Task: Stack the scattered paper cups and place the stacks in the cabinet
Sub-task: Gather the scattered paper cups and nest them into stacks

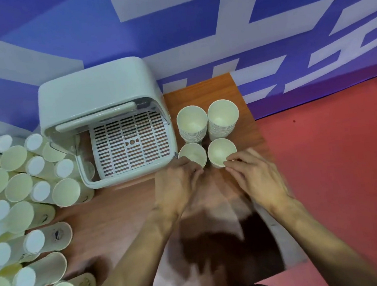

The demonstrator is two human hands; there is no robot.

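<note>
Paper cup stacks (208, 131) stand upright on the bench (111, 211), four together just beyond the hands. The left hand (178, 183) pinches the near left stack (193, 154), the right hand (256, 177) the near right stack (221, 151). The open cabinet (104, 121) stands left of the hands, and loose cups (22, 207) lie farther left.

no legible text, dark cup (58, 234) prints too blurred to read

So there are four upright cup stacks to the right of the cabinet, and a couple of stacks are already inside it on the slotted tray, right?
Not quite. The head view shows the cabinet open, but its slotted tray holds no cups. The four upright cup stacks do stand to its right, with the hands on the two nearer ones.
</note>
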